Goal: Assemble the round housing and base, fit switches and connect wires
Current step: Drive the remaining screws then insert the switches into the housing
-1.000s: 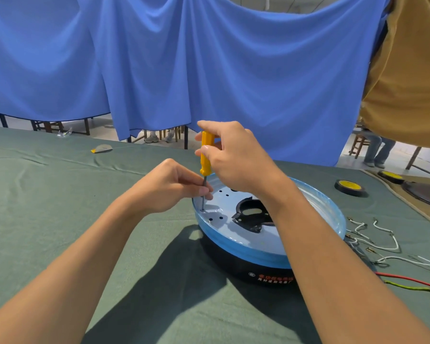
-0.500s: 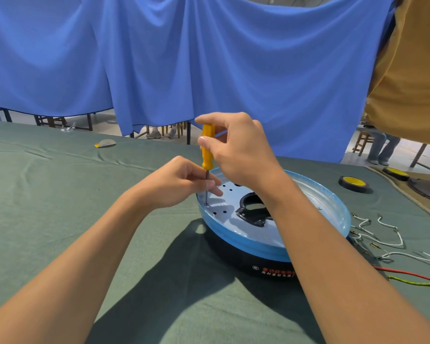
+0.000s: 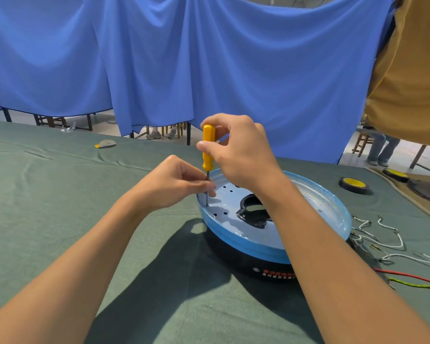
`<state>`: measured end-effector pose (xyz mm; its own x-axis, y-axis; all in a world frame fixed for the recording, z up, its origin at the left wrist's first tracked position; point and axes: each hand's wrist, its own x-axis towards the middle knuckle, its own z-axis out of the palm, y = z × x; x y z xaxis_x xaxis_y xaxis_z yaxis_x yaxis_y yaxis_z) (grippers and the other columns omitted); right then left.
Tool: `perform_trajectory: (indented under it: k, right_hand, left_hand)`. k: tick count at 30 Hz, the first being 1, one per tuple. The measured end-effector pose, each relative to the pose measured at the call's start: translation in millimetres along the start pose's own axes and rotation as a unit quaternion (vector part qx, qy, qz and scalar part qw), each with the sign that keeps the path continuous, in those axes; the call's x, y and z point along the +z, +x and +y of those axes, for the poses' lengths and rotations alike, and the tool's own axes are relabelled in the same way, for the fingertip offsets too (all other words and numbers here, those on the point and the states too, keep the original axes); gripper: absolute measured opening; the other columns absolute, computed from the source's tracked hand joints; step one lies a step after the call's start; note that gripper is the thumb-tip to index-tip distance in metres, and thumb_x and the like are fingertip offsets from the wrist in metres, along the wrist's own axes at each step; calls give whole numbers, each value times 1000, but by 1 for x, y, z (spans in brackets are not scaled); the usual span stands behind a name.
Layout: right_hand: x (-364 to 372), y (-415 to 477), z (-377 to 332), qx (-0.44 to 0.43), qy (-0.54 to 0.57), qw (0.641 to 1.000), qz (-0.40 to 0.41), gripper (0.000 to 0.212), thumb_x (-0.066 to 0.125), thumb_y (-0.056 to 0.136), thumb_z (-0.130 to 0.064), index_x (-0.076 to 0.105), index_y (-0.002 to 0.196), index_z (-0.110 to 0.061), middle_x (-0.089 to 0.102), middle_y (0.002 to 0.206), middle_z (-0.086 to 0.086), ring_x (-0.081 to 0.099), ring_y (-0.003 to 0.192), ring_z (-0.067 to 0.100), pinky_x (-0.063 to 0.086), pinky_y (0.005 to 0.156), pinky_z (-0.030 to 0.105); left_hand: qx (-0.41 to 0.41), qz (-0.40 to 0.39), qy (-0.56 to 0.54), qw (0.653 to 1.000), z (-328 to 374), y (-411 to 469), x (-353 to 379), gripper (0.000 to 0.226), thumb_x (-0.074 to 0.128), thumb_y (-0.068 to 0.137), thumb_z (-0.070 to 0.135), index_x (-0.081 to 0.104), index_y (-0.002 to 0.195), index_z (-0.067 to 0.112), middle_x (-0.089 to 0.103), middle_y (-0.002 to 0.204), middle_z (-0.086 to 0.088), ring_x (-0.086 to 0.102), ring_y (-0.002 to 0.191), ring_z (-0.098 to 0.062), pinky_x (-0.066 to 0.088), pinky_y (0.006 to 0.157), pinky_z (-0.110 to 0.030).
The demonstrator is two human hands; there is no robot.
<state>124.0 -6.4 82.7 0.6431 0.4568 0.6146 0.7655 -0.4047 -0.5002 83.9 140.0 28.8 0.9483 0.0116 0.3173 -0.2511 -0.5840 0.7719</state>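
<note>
Midway, apparently — base [image 3: 233, 227] on round housing [image 3: 233, 254] | right hand [image 3: 236, 150] grips screwdriver [image 3: 207, 147], left hand [image 3: 176, 184] pinches shaft [image 3: 206, 200] | wires [image 3: 382, 234] beside housing lie loose

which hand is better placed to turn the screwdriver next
Right. The right hand grips the screwdriver handle, ready to twist; the left hand only pinches the shaft low, steadying the tip on the blue plate.
</note>
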Motion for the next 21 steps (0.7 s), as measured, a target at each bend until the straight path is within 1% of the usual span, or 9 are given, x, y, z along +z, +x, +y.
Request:
perform_trajectory:
  k: [2,4,6,10,13,15,16,19,21]
  right_hand:
    - [4,-2,-1,2,-14,1000,28,22,74,82,-33,63,96,-18,64,83,-2,56,84,18,45,75,30]
    - [7,-2,-2,-5,-29,999,37,28,73,82,-37,58,91,-15,62,82,0,56,82,21,47,74,35]
    - [5,-2,-3,-10,-18,1000,19,27,70,85,-38,60,95,-15,63,86,0,58,85,22,50,77,38]
    - [-1,1,-3,2,54,998,-30,24,63,91,-20,66,114,-20,69,98,-2,63,100,26,50,91,41]
    - [2,2,2,-2,30,1000,-1,17,66,89,-23,68,106,-24,68,87,-1,61,98,26,49,86,30]
    - [4,2,5,-4,-22,999,36,15,68,87,-33,67,99,-24,64,83,-3,55,93,20,39,71,19]
    - [5,2,5,-2,-37,998,50,17,69,86,-37,66,96,-23,62,81,-4,52,90,19,36,67,22]
    - [5,-1,3,-14,-50,997,57,23,67,87,-40,64,94,-18,58,79,-2,50,85,20,42,72,31]
    - [2,-1,1,-26,-45,998,29,24,64,90,-38,65,100,-17,61,82,-1,56,85,21,48,76,36]
  left_hand:
    - [8,18,0,1000,0,0,5,10,75,85,23,82,82,16,65,57,-5,35,49,-11,32,53,-25]
    - [14,19,16,1000,1,2,5,11,75,86,22,82,81,16,74,71,-6,49,60,-13,41,65,-30]
    - [2,3,23,1000,3,3,3,12,72,88,21,82,83,16,77,82,0,67,81,-19,50,85,-37]
    - [-7,-41,27,999,2,4,0,16,65,93,18,80,89,18,77,94,11,68,105,-10,45,106,-40]
    - [-3,-38,17,999,1,4,2,15,65,94,17,80,95,12,77,88,12,70,93,-5,52,95,-28]
    - [10,6,6,1000,0,3,5,10,73,88,18,81,89,12,69,62,18,59,56,4,44,59,-9]
    - [15,32,3,999,-1,2,7,7,76,84,18,81,85,12,66,55,18,51,47,4,36,50,-6]
    - [20,45,13,999,-2,2,6,5,79,81,21,81,78,17,71,61,6,45,50,0,35,55,-13]
    - [11,18,34,999,-2,3,2,9,76,84,23,82,77,23,73,80,-20,48,68,-15,39,70,-29]
